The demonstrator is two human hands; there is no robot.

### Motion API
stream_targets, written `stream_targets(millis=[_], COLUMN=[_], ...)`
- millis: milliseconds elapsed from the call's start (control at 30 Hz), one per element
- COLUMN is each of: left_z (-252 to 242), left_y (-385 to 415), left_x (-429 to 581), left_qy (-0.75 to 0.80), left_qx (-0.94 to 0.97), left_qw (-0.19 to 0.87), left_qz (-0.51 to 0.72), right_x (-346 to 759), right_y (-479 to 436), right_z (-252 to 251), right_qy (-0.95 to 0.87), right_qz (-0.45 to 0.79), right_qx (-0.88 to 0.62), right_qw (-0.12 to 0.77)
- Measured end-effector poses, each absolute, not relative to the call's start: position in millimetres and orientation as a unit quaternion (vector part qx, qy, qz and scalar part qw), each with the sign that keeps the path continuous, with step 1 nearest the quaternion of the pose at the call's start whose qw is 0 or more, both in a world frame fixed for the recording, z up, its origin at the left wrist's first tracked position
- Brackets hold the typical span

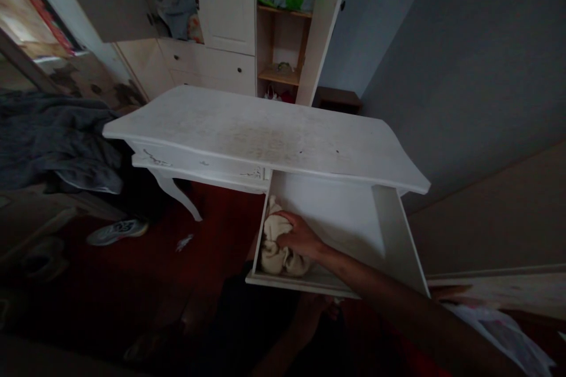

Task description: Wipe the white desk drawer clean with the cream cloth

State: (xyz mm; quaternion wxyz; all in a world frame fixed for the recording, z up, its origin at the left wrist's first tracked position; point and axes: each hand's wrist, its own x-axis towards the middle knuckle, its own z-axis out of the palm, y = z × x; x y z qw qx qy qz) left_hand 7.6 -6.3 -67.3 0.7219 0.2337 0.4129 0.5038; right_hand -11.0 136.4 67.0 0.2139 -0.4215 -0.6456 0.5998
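A white desk with a smudged top has its right drawer pulled out. Bunched cream cloth lies along the drawer's left side. My right hand reaches into the drawer, its fingers and thumb gripping the upper part of this cloth. Below the drawer front, my left hand is near the drawer's underside in dim light. Its fingers are too dark and partly hidden to make out.
Behind the desk stands a white wardrobe with open doors and bags on a shelf. Dark clothing is piled at the left. A shoe lies on the red floor, and a plastic bag is at the lower right.
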Motion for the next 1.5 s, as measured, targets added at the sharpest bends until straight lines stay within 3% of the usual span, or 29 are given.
stream_targets(millis=[133, 400, 700, 933, 1200, 1500], left_z=[-61.0, -47.0, -59.6, -78.4, -90.6, -71.8], left_y=[-5.8, -4.6, -4.2, -2.7, 5.8, -1.3], left_x=[5.0, 0.0, -1.1, -8.4, -4.0, -2.4], left_qy=[0.420, 0.442, 0.484, 0.484, 0.486, 0.468], left_qx=[0.233, 0.222, 0.264, 0.326, 0.348, 0.338], left_qw=[0.721, 0.719, 0.688, 0.686, 0.680, 0.671], left_qz=[0.499, 0.488, 0.472, 0.435, 0.425, 0.465], right_x=[2.7, 20.1, 116.6, 170.5, 170.4, 152.2], right_y=[130.8, 146.8, 144.7, 125.7, 184.8, 221.0], right_z=[75.0, 107.5, 119.8, 115.7, 109.9, 88.6], right_qy=[-0.710, -0.877, -0.873, -0.881, -0.807, -0.742], right_qz=[0.589, 0.394, 0.251, 0.066, -0.109, -0.101], right_qx=[-0.367, -0.244, -0.286, -0.399, -0.569, -0.662], right_qw=[0.119, -0.128, -0.305, -0.245, -0.114, -0.028])
